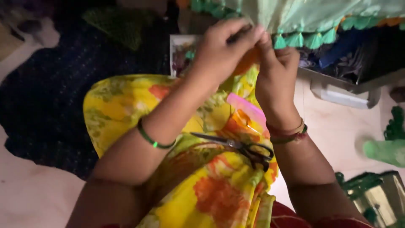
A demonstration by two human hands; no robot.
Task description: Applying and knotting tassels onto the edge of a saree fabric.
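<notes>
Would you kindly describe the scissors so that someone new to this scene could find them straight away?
Start at the yellow floral cloth spread across the person's lap, between the two forearms. The scissors lie flat on it, just below the pink plastic packet, blades pointing left. They are the only metal thing there: silvery blades and black loop handles, near the right wrist's bangles.

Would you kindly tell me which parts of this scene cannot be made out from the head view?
- What the left hand and right hand pinch at the tasselled green cloth: hidden by the fingers.
- Contents of the tray: dark, covered by cloth.
- Green objects at right: blurred, cut off by the edge.
- Scissors on the lap: clear.
</notes>
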